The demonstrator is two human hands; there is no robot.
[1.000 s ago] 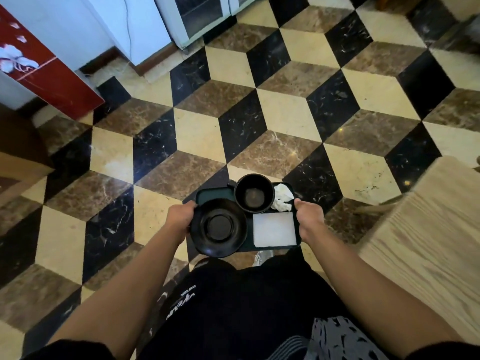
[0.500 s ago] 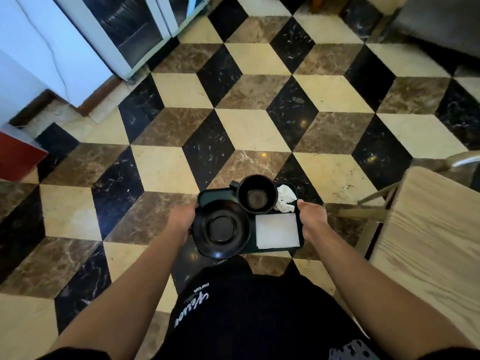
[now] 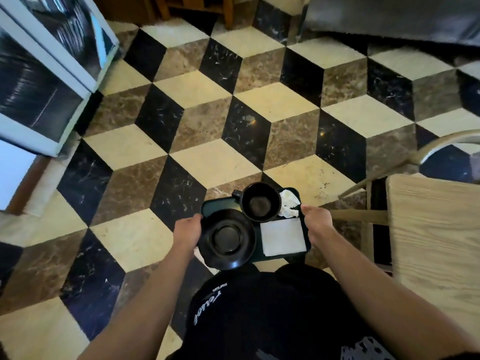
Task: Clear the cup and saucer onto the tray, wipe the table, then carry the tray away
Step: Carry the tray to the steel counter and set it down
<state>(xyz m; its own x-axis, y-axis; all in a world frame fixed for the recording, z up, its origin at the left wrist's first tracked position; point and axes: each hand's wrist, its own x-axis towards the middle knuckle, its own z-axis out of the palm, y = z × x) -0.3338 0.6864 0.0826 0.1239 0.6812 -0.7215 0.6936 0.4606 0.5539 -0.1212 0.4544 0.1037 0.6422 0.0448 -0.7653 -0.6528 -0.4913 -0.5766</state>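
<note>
I hold a dark green tray point(image 3: 217, 207) level in front of my waist, above the tiled floor. My left hand point(image 3: 187, 231) grips its left edge and my right hand point(image 3: 317, 221) grips its right edge. On the tray a black saucer point(image 3: 227, 239) lies at the near left, overhanging the edge. A black cup point(image 3: 260, 201) stands upright at the far middle, empty. A flat white cloth point(image 3: 283, 236) lies at the near right, and a crumpled white napkin point(image 3: 288, 207) sits in the far right corner.
A light wooden table point(image 3: 436, 235) is at my right, with a wooden chair point(image 3: 368, 215) tucked beside it. White glass-fronted cabinets point(image 3: 49, 74) stand at the left. Dark furniture point(image 3: 389, 16) lines the far side. Patterned tile floor stretches ahead.
I have turned right while walking with the tray: the cabinets slid left and nearer, the red panel left the view, and more of the table and chair shows. My grip is unchanged.
</note>
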